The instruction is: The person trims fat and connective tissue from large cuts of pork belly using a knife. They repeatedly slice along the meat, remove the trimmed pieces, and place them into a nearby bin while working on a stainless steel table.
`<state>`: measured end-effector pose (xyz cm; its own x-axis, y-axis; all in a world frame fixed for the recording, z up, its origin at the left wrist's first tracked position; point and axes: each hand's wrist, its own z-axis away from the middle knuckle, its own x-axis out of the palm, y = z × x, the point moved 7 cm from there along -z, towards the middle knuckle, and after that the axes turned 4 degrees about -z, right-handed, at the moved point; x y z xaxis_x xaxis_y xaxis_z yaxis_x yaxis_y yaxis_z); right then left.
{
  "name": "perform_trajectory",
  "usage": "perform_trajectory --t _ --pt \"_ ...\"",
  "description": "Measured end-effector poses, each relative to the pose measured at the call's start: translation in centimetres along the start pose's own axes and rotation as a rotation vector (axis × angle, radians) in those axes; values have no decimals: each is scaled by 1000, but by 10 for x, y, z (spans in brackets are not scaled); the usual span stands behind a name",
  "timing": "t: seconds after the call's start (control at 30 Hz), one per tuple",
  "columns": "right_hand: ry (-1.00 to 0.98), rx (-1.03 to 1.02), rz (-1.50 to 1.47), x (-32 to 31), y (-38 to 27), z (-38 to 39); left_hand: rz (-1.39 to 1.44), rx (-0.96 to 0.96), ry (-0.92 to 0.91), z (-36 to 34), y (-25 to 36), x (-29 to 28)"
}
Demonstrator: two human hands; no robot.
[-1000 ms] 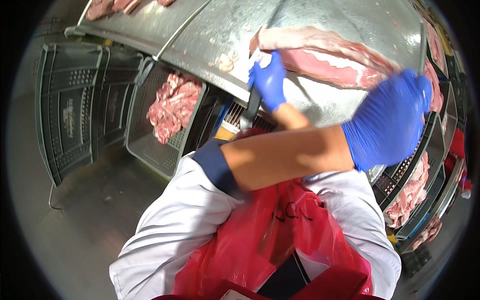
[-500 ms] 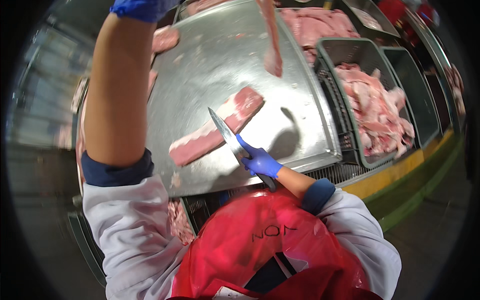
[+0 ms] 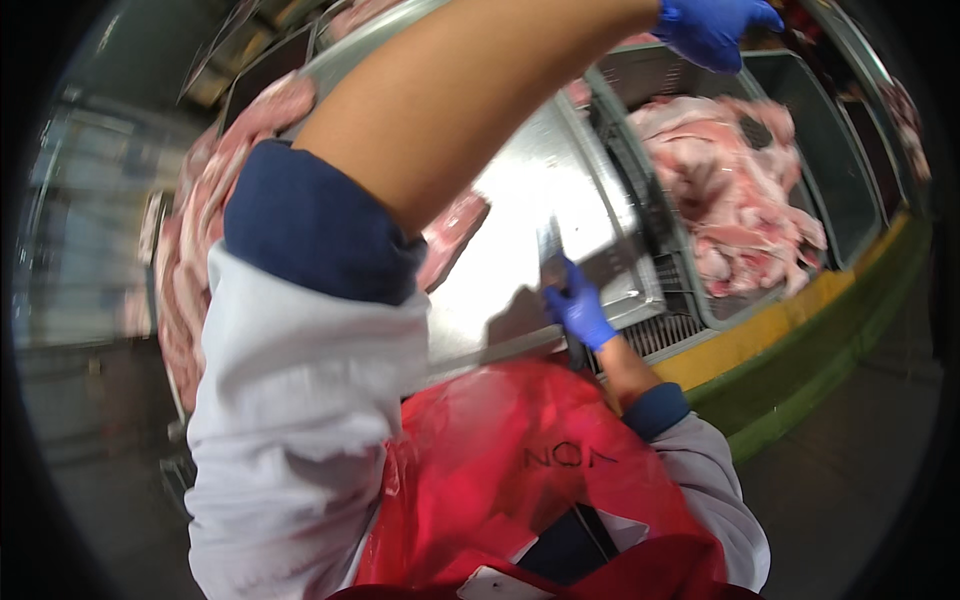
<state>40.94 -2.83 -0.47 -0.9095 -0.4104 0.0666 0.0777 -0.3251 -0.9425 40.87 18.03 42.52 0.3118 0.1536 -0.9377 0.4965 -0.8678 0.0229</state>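
Observation:
My left hand [image 3: 715,30], in a blue glove, reaches far across to the upper right, above the grey crate of meat trimmings. Its fingers are stretched out in part, and no meat shows in them. In my right hand [image 3: 583,308], also blue-gloved, is a knife [image 3: 552,240], its blade blurred and pointing away from me over the metal tray [image 3: 525,290]. A long piece of meat [image 3: 455,240] lies on the tray, mostly hidden behind my left arm. Pale pink trimmings [image 3: 735,190] fill much of the crate.
Long strips of meat [image 3: 195,240] lie along the left side of the tray. Another grey crate [image 3: 835,150] stands right of the trimmings crate. A yellow and green edge [image 3: 790,335] runs in front of the crates. My left forearm blocks much of the tray.
My left hand has swung from the upper left to the upper right. The hanging strip of meat is no longer in view. My right hand and knife have moved right, away from the meat piece.

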Motion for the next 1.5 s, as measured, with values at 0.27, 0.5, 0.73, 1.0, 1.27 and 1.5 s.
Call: perform_trajectory --t 0.27,0.5,0.73,1.0,1.27,1.5 --pt "-155 -70 449 99 -50 -65 53 -1048 -456 627 -86 148" --pt "-187 -198 904 167 -56 -135 87 -1423 -260 733 63 173" --pt "-184 -64 911 164 -59 -61 36 -1257 -187 672 78 175" --pt "-120 115 696 179 -44 -3 26 -1309 -285 662 71 176" --pt "-315 57 685 156 -55 43 73 -1489 -228 649 88 197" --pt "-22 46 300 75 -90 -14 95 -1385 -5 526 7 183"
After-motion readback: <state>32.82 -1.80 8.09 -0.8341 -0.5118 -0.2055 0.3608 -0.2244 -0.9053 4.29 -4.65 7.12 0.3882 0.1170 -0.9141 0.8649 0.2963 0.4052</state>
